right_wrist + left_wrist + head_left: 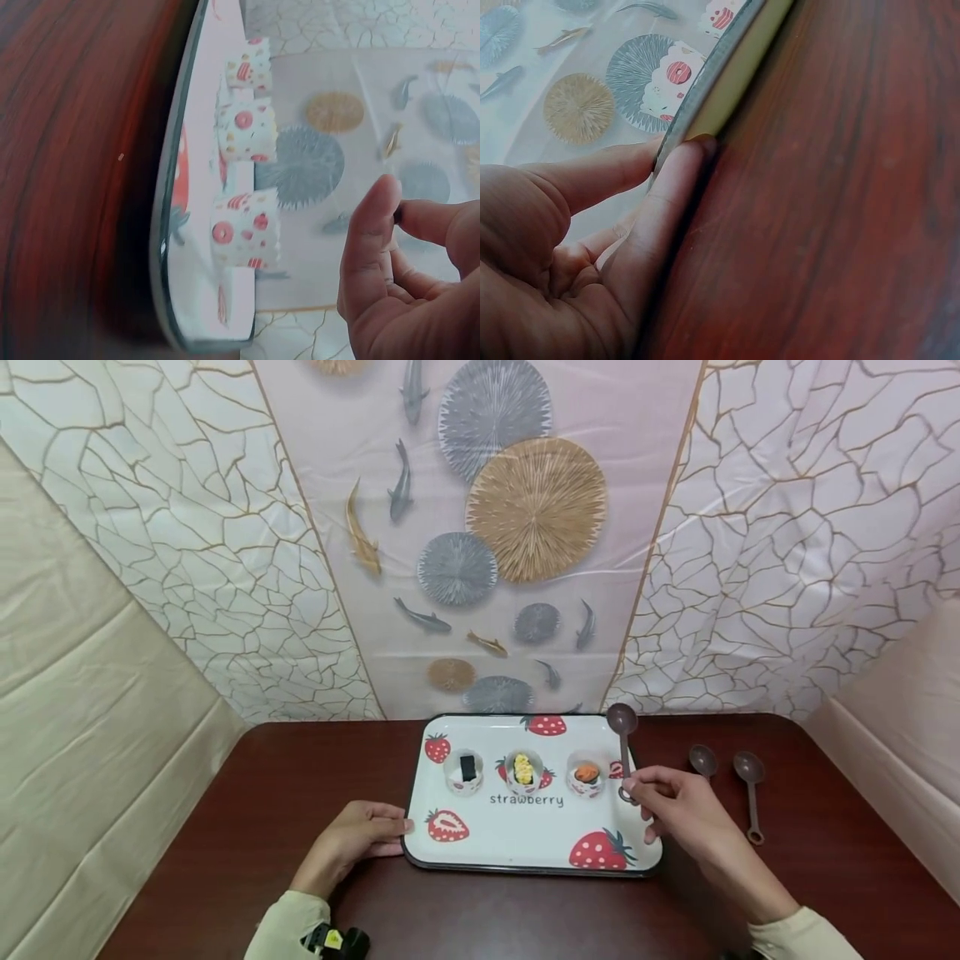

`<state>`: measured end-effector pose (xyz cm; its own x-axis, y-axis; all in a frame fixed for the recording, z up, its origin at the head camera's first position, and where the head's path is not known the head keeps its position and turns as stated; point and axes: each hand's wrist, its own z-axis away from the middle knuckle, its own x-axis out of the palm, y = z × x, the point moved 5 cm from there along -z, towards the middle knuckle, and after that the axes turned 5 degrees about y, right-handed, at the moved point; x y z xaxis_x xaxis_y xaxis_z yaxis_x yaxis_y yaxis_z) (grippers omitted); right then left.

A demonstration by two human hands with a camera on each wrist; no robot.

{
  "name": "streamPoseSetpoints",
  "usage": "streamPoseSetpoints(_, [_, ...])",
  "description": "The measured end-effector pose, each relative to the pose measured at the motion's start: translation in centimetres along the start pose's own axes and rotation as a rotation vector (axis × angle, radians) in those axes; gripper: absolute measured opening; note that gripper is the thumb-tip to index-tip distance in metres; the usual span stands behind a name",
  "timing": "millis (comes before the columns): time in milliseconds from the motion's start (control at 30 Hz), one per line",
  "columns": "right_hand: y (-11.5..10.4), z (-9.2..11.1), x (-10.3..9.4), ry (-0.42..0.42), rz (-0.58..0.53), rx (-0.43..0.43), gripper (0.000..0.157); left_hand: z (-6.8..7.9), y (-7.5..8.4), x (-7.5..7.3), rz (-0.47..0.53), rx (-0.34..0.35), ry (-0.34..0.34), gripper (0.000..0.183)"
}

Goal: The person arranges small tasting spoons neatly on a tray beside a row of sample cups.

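My right hand [686, 810] pinches a brown spoon [623, 739] near the end of its handle, bowl upward, over the right side of a white strawberry-print tray [517, 843]. In the right wrist view, the fingertips [386, 196] hide nearly all of the spoon. My left hand [363, 835] grips the tray's left edge, its thumb and a finger at the rim [705, 112]. Three small printed paper cups stand in a row on the tray: one [456, 787] with a black-wrapped piece, one [522, 787] with a yellow-topped piece, one [588, 787] with an orange-topped piece.
Two more brown spoons, one [703, 761] partly behind the right hand and one [752, 797] beside it, lie on the dark red wooden table [315, 768] right of the tray. A patterned cloth backdrop [495, 610] rises behind the table.
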<state>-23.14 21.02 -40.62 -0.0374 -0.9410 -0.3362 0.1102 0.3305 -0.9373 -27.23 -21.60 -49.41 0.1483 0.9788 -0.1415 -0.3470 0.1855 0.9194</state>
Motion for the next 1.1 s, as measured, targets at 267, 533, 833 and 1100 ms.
streamPoseSetpoints(267, [-1.6,0.1,1.6,-0.008,-0.032,-0.032,0.036,0.1,0.0,0.0,-0.010,0.000,0.009,0.054])
streamPoseSetpoints(533, [-2.9,-0.1,3.3,-0.020,-0.061,-0.038,0.034,-0.1,-0.1,0.0,0.002,0.008,-0.006,0.053])
streamPoseSetpoints(833, [-3.8,-0.5,5.6,-0.019,-0.106,-0.027,0.029,-0.1,-0.1,0.1,0.014,0.028,-0.020,0.050])
streamPoseSetpoints(1100, [-4.0,-1.0,7.6,-0.066,-0.182,-0.052,0.028,0.0,0.0,0.2,0.011,0.021,-0.013,0.051])
